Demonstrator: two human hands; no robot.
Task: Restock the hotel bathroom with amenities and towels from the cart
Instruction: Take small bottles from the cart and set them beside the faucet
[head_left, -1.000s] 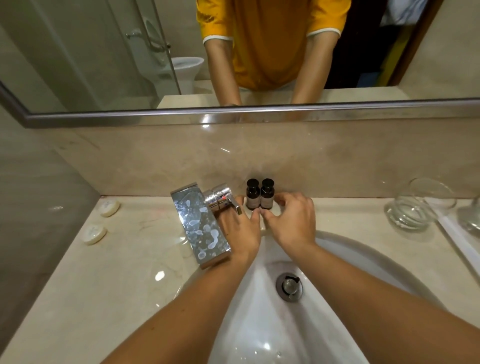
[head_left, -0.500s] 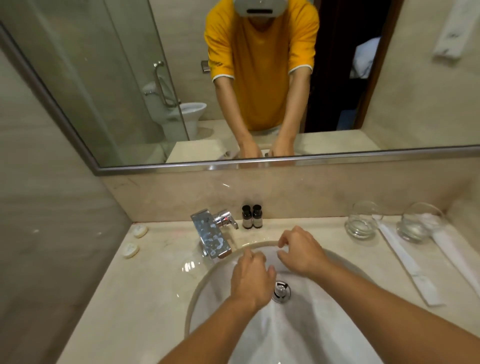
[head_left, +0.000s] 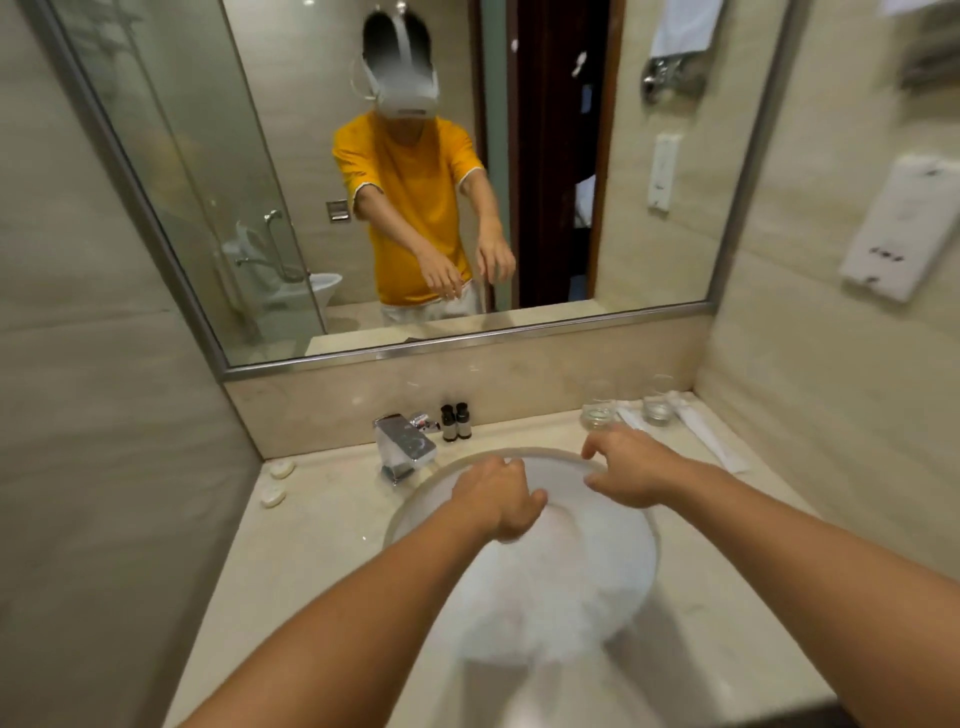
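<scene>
Two small dark amenity bottles (head_left: 455, 422) stand side by side against the backsplash, just right of the chrome faucet (head_left: 406, 446). Both my hands hover over the white basin (head_left: 613, 561), well in front of the bottles. My left hand (head_left: 496, 500) holds nothing, its fingers loosely curled downward. My right hand (head_left: 631, 472) is also empty with relaxed, slightly curled fingers, above the basin's back right rim. Two round white soaps (head_left: 282, 468) lie at the counter's back left.
Two upturned glasses (head_left: 597, 414) and long white wrapped packets (head_left: 711, 441) sit at the back right of the beige stone counter (head_left: 311, 545). A large mirror (head_left: 405, 182) covers the wall, showing a person in a yellow shirt. A white wall unit (head_left: 901, 228) hangs right.
My hands have pulled back from the two bottles, which stay standing by the faucet. The camera has drawn away and risen, so more of the mirror and counter shows.
</scene>
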